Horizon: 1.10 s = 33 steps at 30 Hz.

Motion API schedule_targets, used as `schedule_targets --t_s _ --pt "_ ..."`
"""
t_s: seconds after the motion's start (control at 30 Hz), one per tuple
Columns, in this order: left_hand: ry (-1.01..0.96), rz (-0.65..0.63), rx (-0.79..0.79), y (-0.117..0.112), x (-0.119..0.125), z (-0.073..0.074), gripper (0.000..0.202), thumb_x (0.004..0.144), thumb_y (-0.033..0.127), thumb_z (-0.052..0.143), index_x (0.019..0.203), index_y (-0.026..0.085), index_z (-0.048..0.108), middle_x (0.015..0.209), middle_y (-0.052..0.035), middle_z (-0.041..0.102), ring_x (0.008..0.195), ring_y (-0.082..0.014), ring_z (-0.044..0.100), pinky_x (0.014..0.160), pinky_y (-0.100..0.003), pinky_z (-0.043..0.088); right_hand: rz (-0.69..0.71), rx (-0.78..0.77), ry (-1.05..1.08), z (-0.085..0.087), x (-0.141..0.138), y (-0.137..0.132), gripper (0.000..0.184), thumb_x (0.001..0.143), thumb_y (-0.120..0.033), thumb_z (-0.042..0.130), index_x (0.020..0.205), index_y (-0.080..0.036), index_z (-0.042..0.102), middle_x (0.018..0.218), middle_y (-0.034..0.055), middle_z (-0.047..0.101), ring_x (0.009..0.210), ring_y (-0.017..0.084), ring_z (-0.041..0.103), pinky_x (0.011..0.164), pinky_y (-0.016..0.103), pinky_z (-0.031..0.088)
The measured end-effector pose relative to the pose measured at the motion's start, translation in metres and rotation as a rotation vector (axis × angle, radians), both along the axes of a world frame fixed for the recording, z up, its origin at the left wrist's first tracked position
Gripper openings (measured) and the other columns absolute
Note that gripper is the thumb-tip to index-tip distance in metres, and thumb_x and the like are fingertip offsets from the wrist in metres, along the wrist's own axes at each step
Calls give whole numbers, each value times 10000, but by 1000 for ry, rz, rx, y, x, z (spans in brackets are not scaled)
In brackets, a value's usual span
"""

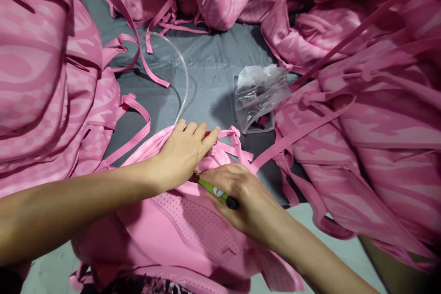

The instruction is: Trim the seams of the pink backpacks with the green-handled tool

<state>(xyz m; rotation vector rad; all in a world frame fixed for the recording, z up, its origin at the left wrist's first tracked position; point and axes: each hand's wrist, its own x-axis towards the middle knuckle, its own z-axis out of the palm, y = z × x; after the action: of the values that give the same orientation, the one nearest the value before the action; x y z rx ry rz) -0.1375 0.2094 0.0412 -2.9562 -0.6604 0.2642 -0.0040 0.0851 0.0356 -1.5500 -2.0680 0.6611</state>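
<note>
A pink backpack [179,225] lies in front of me with its mesh back panel up. My left hand [184,149] rests flat on its top edge, fingers stretched out and pressing the fabric down. My right hand [241,193] is closed around a green pen-like tool [215,189], whose tip touches the backpack just below my left hand. Pink straps [237,144] spread out from the top of the backpack beside both hands.
Piles of pink backpacks [379,115] surround a grey cloth surface [213,59] on the left, back and right. A crumpled clear plastic bag [258,96] lies on the cloth. A clear curved tube [184,73] arcs toward my left hand.
</note>
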Motion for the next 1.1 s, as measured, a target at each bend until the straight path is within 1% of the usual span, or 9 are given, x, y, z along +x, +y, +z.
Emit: schedule_targets --t_s 0.1,0.17,0.23,0.33,0.5,0.6,0.7,0.9,1.1 --pt "71 -36 -57 10 -8 8 996 795 310 721 1575 196 111 1564 -175 335 1291 -332 447 1004 -443 376 -32 46 -24 -5 -3 -7 213 943 -188 533 1108 -188 667 876 52 738 806 212 665 777 399 479" --pt "141 17 -97 14 -14 16 1172 720 380 802 1582 237 21 1626 -183 196 1352 -373 383 999 -471 404 -57 93 -45 -8 -6 -13 248 942 -170 529 1161 -184 644 955 62 754 839 223 673 780 412 485" --pt "201 106 -111 15 -18 22 1276 670 412 843 1579 264 -41 1649 -191 89 1341 -401 383 935 -476 463 -74 135 -44 -11 -8 -17 257 937 -150 534 1170 -186 635 1017 70 759 867 230 683 788 422 491" --pt "248 165 -83 11 -18 24 1329 637 380 870 1576 277 -64 1641 -202 102 1263 -383 451 840 -442 523 -98 189 27 -17 -12 -16 238 944 -152 534 1154 -195 636 1039 68 760 873 221 694 777 413 501" --pt "165 113 6 9 -24 14 1178 733 287 785 1577 265 -37 1567 -185 289 1183 -333 491 826 -411 525 -93 240 127 -25 -13 -9 266 922 -137 535 1150 -208 652 1055 67 763 832 213 709 771 416 506" --pt "137 50 -20 14 -31 13 1001 823 255 668 1576 251 9 1578 -183 265 1241 -325 457 885 -406 500 -100 224 146 -27 -12 -8 261 920 -134 530 1132 -200 666 1032 71 768 810 208 708 767 416 511" --pt "176 38 -73 17 -33 19 921 847 178 589 1575 257 31 1612 -181 197 1293 -330 427 912 -401 491 -114 220 198 -28 -11 -10 266 911 -140 550 1138 -211 669 1044 59 768 844 203 714 775 407 521" --pt "283 18 -152 26 -26 32 910 853 94 533 1576 276 12 1616 -182 199 1304 -323 440 926 -382 484 -77 208 276 -26 -8 -9 277 907 -162 575 1151 -230 685 1070 48 766 884 198 716 815 416 540" --pt "238 32 -230 35 -31 28 1034 823 130 628 1562 284 -78 1633 -158 183 1351 -269 434 1000 -335 435 -98 205 336 -25 -26 -7 285 903 -158 567 1154 -227 684 1046 48 764 866 212 689 781 415 545"
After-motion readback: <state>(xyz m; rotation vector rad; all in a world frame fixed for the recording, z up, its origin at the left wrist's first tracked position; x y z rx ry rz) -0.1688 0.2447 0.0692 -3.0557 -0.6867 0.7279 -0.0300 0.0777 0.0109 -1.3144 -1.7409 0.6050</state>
